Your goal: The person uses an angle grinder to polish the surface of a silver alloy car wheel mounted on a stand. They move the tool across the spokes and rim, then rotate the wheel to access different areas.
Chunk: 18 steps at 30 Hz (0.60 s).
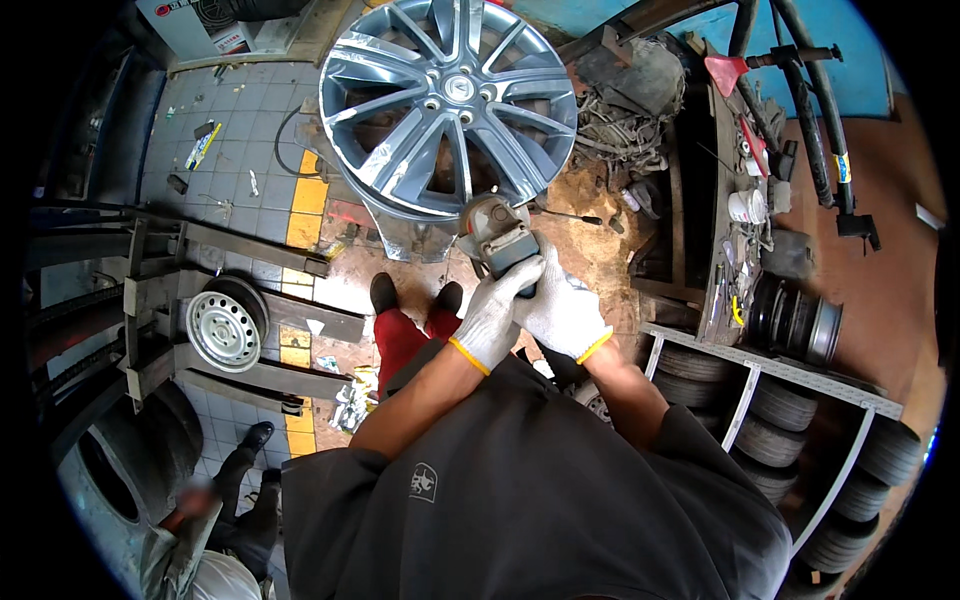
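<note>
"Just beyond the dark shirt point(520, 470), what do you see?"

"The left grip point(500, 308) and the right grip point(562, 308), both white-gloved, are closed around the rear of a grey power tool point(506, 246)."

"Where is this tool?"

"At the near edge of the alloy wheel point(459, 90); whether they touch, I cannot tell."

"And farther?"

"Toward the near end of the counter point(718, 290), a small yellow thing point(737, 310)."

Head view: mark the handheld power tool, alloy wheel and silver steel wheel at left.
Handheld power tool point(511, 249): head view, dark rear block.
Alloy wheel point(460, 90): head view, centre cap.
Silver steel wheel point(213, 331): head view, disc.
</note>
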Tool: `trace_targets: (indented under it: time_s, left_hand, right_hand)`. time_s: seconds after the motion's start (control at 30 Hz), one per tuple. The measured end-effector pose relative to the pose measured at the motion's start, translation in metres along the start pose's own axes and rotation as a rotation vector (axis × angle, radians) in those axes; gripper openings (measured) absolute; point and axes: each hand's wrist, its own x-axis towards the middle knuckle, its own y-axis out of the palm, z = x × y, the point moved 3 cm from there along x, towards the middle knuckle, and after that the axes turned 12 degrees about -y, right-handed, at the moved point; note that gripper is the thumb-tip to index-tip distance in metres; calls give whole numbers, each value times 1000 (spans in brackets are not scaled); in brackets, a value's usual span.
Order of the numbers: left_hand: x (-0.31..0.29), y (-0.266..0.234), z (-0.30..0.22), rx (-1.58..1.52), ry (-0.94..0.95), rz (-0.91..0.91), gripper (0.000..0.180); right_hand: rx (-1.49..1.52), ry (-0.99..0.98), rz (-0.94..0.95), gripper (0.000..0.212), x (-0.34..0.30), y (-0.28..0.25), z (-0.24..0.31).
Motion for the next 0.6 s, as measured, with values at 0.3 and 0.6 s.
trace_targets:
  time_s: [0.3, 0.6]
  left_hand:
    - [11, 3, -4, -74, 0, 85, 24]
    - [7, 4, -1, -72, 15, 115, 23]
  right_hand:
    - [-102, 42, 94, 89, 17, -17, 15]
    - [-192, 25, 118, 92, 16, -23, 23]
